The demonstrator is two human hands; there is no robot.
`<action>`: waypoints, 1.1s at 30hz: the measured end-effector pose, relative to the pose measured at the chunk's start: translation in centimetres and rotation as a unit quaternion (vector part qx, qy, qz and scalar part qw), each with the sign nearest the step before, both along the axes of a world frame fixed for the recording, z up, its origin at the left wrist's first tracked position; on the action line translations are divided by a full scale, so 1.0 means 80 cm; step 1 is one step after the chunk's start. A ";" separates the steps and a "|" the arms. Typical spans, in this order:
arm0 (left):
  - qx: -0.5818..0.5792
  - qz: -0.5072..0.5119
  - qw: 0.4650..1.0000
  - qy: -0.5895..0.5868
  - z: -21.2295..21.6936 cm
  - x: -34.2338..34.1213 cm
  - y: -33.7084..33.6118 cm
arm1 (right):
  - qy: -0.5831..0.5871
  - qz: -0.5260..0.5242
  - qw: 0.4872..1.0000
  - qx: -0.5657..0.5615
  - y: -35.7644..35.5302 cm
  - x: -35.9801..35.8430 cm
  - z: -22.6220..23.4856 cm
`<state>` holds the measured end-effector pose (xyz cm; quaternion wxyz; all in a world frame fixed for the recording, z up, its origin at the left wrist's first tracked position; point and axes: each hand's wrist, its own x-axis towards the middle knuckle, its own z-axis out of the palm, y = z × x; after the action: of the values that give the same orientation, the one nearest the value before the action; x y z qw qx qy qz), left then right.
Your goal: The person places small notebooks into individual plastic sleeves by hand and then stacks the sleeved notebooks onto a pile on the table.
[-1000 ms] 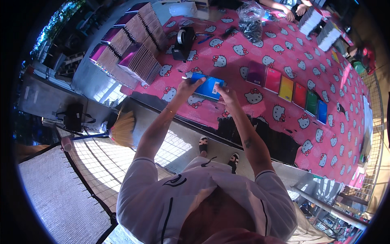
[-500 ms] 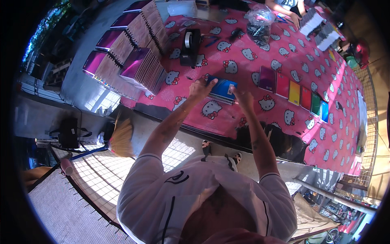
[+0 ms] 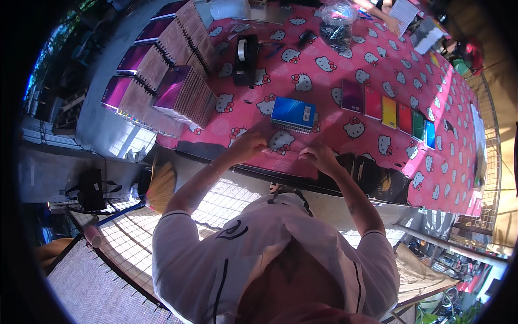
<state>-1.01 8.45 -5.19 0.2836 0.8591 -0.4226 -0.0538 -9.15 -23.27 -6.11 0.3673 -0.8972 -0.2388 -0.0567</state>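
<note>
A small stack of blue spiral notebooks (image 3: 293,112) lies flat on the pink patterned tablecloth (image 3: 329,89), its coil side toward me. My left hand (image 3: 249,147) is over the near edge of the table, left of the stack and apart from it, with its fingers pinched together. Level with it on the other side, my right hand (image 3: 319,156) is also closed in a pinch. Whatever the fingertips hold, if anything, is too small or thin to make out. Neither hand touches the notebooks.
Tall stacks of purple spiral notebooks (image 3: 175,93) stand at left, beside a black tape dispenser (image 3: 245,67). A row of coloured notebooks (image 3: 389,112) lies at right. Clear plastic (image 3: 337,27) sits farther back. Another person's hand (image 3: 392,24) is near white stacks (image 3: 427,35).
Both hands have let go of the blue notebook stack and drawn back toward the table's near edge. The stack stays on the cloth.
</note>
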 end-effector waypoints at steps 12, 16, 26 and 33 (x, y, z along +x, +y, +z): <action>-0.035 -0.046 0.985 0.161 0.046 0.000 -0.006 | 0.120 -0.066 0.991 -0.007 0.006 -0.003 0.031; 0.015 0.018 0.993 0.118 0.038 0.001 -0.001 | 0.046 -0.030 0.996 -0.070 0.011 -0.005 0.049; -0.110 0.121 0.986 0.044 0.036 0.112 -0.045 | -0.161 -0.163 0.954 -0.191 0.079 0.010 0.089; -0.108 0.131 0.973 0.156 0.061 0.171 -0.053 | -0.108 -0.203 0.951 -0.207 0.115 0.032 0.047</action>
<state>12.67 4.25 -0.34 0.4416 0.8522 -0.2606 -0.1037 -6.62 -14.08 -2.34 0.1263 -0.9715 -0.0960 -0.1761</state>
